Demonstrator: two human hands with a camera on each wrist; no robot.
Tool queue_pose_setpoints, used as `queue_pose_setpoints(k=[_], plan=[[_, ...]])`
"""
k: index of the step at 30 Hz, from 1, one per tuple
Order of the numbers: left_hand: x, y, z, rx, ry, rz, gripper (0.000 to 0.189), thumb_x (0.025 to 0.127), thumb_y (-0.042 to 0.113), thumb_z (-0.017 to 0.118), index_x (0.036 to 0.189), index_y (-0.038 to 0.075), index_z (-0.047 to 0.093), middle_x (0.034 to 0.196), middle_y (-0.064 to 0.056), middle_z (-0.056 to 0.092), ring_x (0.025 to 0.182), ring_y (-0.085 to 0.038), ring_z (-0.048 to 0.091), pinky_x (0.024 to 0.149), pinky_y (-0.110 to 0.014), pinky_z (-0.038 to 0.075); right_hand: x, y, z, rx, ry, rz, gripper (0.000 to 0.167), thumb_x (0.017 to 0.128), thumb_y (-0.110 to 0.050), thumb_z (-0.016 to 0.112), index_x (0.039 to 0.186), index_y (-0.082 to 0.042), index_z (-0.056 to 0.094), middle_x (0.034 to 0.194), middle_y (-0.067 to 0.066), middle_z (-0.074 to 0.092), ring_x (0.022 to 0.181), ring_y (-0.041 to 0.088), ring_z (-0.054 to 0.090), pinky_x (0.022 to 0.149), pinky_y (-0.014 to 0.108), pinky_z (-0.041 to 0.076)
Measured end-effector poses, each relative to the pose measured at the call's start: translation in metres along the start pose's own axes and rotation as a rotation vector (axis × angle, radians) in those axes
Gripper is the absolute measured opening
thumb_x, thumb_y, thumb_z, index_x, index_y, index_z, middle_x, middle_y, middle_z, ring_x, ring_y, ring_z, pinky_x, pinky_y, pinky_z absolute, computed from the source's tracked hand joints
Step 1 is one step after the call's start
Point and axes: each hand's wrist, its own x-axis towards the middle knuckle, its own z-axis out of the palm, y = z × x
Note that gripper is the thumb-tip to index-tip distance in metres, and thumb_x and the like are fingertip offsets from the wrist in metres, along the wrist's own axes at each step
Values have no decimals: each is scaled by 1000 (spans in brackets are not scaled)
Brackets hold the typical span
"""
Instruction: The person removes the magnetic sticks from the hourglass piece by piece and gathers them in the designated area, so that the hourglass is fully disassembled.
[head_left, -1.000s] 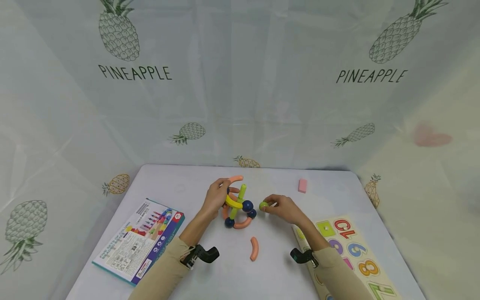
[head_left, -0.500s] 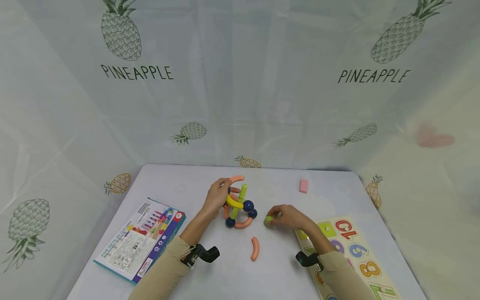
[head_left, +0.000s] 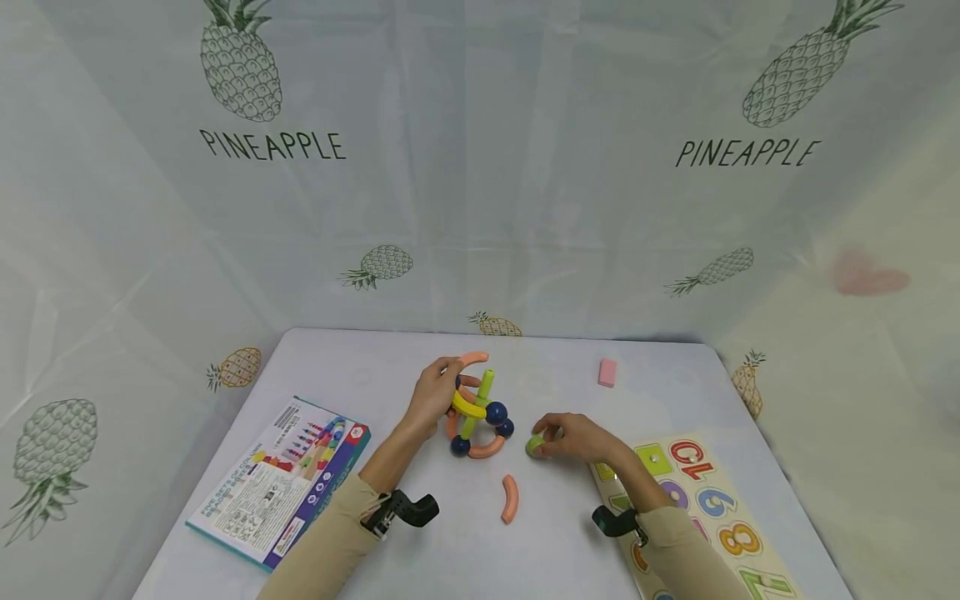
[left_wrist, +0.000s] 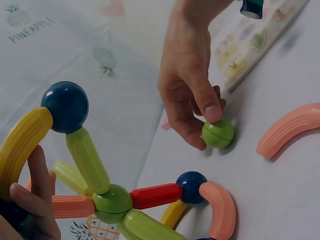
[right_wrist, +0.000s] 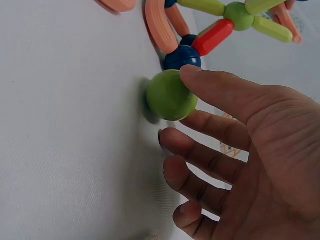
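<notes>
"Now, what could fail?"
"My right hand (head_left: 576,437) pinches the green ball (head_left: 534,446); a slack pinch might let it roll. My left hand (head_left: 432,390) grips the stick-and-ball model (head_left: 470,407), ten o'clock from the ball; squeezing might part its joints."
"And around?"
"A loose curved stick (head_left: 511,498) at seven o'clock, blocking neither; farther, a pink block (head_left: 607,372) near one-thirty."

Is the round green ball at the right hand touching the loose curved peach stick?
Apart. The left wrist view shows white tabletop between the round green ball and the loose curved peach stick.
</notes>
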Motion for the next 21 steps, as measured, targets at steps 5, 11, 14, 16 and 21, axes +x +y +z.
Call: queue_pose_setpoints(k=[5, 11, 14, 16, 21], plan=[[-1, 1, 0, -2, 0, 4, 46, 108, 35, 43, 144, 7, 49, 103, -10, 74, 62, -15, 65, 48, -26, 45, -1, 0, 1, 15, -7, -5, 40, 91, -33, 75, 122, -9, 66, 93, 0, 60, 86, 18, 52, 73, 34, 41], [-1, 1, 0, -6, -1, -2, 45, 108, 35, 43, 143, 7, 49, 102, -10, 74, 62, -16, 66, 47, -25, 44, -1, 1, 1, 13, -6, -23, 36, 91, -31, 76, 119, -10, 68, 92, -1, 61, 85, 18, 52, 72, 33, 41], [0, 1, 0, -9, -1, -7, 44, 108, 34, 43, 143, 7, 49, 102, -10, 75, 62, -16, 66, 48, -26, 44, -1, 2, 2, 10, -6, -23, 31, 90, -30, 76, 115, -12, 69, 92, -2, 62, 86, 17, 53, 73, 34, 42], [0, 1, 0, -11, -2, -8, 44, 108, 33, 43, 143, 7, 49, 101, -9, 75, 62, -16, 66, 48, -26, 44, -1, 2, 1, 6, -6, -18, 29, 90, -30, 76, 112, -12, 70, 91, -3, 62, 86, 17, 53, 74, 35, 43], [-1, 2, -1, -13, -7, -6, 43, 108, 33, 44, 143, 8, 50, 105, -14, 74, 61, -15, 65, 48, -26, 44, -4, 4, -2, -7, -5, 7, 28, 90, -30, 76, 112, -13, 70, 91, -3, 62, 86, 17, 53, 76, 36, 42]])
